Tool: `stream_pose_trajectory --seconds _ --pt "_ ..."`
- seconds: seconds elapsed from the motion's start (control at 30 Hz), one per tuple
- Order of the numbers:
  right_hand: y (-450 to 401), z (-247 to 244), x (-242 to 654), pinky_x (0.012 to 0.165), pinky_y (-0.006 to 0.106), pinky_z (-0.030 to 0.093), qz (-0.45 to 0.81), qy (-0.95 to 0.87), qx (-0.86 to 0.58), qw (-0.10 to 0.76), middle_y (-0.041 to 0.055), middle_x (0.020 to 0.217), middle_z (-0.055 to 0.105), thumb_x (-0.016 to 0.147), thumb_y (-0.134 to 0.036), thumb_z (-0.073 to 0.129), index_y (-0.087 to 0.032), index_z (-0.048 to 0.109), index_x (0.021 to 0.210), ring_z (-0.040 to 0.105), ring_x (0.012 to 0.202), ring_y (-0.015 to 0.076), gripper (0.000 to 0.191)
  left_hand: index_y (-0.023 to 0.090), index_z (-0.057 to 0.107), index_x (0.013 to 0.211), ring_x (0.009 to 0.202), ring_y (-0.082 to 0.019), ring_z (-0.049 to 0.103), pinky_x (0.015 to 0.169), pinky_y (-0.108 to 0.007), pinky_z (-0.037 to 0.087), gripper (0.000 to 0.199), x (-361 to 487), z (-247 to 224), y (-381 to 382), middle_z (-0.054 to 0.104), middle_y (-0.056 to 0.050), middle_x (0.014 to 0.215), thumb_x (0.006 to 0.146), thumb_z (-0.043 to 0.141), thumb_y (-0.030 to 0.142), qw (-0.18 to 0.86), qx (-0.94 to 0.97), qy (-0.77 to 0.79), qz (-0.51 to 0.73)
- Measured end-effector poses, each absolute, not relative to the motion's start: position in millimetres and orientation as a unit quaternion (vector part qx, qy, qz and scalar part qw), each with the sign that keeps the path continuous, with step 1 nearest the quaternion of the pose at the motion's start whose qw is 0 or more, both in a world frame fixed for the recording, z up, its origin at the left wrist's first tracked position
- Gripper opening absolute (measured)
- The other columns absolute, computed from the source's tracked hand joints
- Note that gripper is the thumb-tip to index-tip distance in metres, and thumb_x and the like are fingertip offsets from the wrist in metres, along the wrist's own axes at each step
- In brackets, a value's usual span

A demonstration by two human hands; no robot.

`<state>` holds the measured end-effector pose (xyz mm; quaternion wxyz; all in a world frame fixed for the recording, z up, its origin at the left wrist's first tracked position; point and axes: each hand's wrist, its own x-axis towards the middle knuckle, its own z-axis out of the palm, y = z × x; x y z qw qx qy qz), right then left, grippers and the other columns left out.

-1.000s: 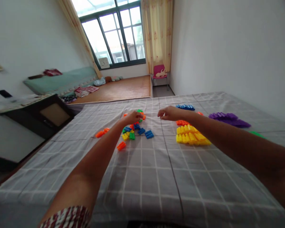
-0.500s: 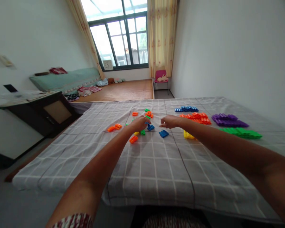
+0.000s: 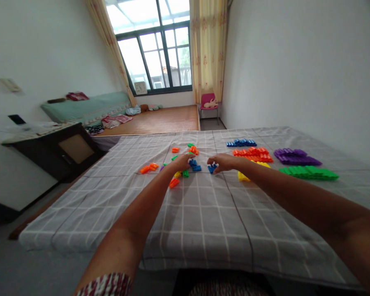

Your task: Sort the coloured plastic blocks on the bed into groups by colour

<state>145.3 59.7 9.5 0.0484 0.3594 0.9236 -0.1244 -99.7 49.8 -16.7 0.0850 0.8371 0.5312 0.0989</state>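
My left hand (image 3: 185,160) is over the loose pile, thumb and fingertips closed on a small blue plastic piece (image 3: 192,163). Another blue piece (image 3: 197,168) lies on the cloth just below it. A short way to the right, my right hand (image 3: 222,162) curls its fingers round a blue plastic block (image 3: 212,169) resting on the cloth. Around my left hand lie loose orange pieces (image 3: 174,183), a green piece (image 3: 185,174) and a yellow piece (image 3: 177,174), partly hidden by the wrist. The exact kind of these ridged pieces is too small to tell.
On the right of the checked cloth (image 3: 197,218), pieces stand in colour rows: blue (image 3: 241,142), orange (image 3: 253,155), purple (image 3: 297,157), green (image 3: 308,173) and yellow (image 3: 244,176), partly behind my right arm. Further orange pieces (image 3: 149,167) lie left. A bed (image 3: 166,117) stands beyond.
My right hand has come down onto the blue block, which it hovered beside before. My left hand has barely moved. The view has tilted up slightly.
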Motion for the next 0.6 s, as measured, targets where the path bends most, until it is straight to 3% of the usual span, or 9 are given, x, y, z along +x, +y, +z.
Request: stream_pose_trajectory --seconds 0.2,0.4,0.6 --pt "65.7 -0.7 155.7 0.079 0.026 0.047 -0.152 0.928 0.338 0.027 0.0050 0.111 0.070 0.073 -0.023 0.070 -0.022 0.066 0.113 0.066 0.095 0.0198 0.040 0.019 0.066 0.116 0.097 -0.020 0.065 0.090 -0.028 0.049 0.040 -101.7 -17.5 61.4 0.070 -0.006 0.109 0.076 0.062 0.023 0.086 0.829 0.551 0.044" --pt "77.2 2.1 174.4 0.080 0.025 0.047 -0.110 0.941 0.320 -0.009 0.0059 0.107 0.071 0.070 -0.027 0.072 -0.021 0.069 0.109 0.065 0.096 0.0205 0.040 0.022 0.068 0.109 0.098 -0.020 0.065 0.088 -0.027 0.050 0.037 -86.3 0.5 79.5 0.071 -0.004 0.107 0.073 0.062 0.019 0.034 0.826 0.557 0.074" --pt "135.4 39.7 262.9 0.078 0.023 0.049 -0.108 0.881 0.452 -0.092 0.0022 0.100 0.073 0.069 -0.026 0.071 -0.022 0.070 0.107 0.066 0.087 0.0170 0.037 0.021 0.065 0.115 0.094 -0.020 0.066 0.086 -0.030 0.051 0.040 -28.7 13.5 122.7 0.071 -0.005 0.104 0.075 0.065 0.025 0.045 0.821 0.550 0.147"
